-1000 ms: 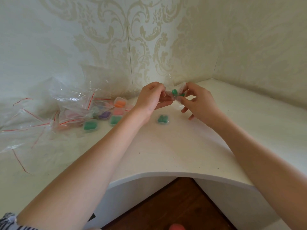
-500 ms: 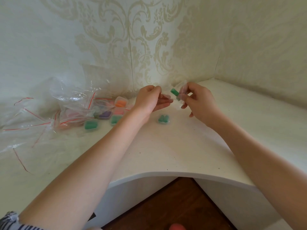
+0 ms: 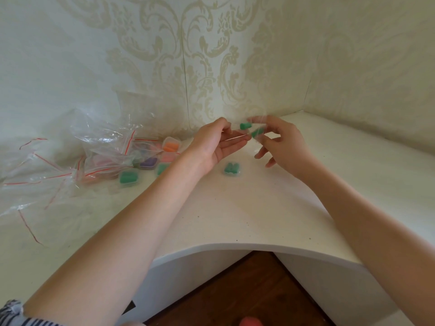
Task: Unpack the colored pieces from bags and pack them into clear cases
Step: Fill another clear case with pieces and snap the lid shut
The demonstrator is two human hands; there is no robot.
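Both hands are raised above the far middle of the white tabletop (image 3: 235, 208). The right hand (image 3: 282, 142) pinches a small clear bag (image 3: 257, 124) holding two green pieces (image 3: 246, 126), its other fingers spread loosely; the bag is blurred, so its edges are hard to make out. The left hand (image 3: 216, 142) is just left of the bag, its thumb and fingertips pinched together near the bag's edge, palm turned up; whether it grips the bag itself I cannot tell. Beneath the hands, a closed clear case (image 3: 231, 168) with green pieces lies alone on the tabletop. To the left, near the wall, is a cluster of cases: green (image 3: 128, 178), purple (image 3: 148, 163), orange (image 3: 171, 147) and pink ones, partly under crumpled clear bags with red zip strips (image 3: 106, 142) that spread to the far left edge. Patterned cream wallpaper (image 3: 211, 55) covers the corner walls. The tabletop's near edge curves inward over a brown wood floor (image 3: 247, 290).
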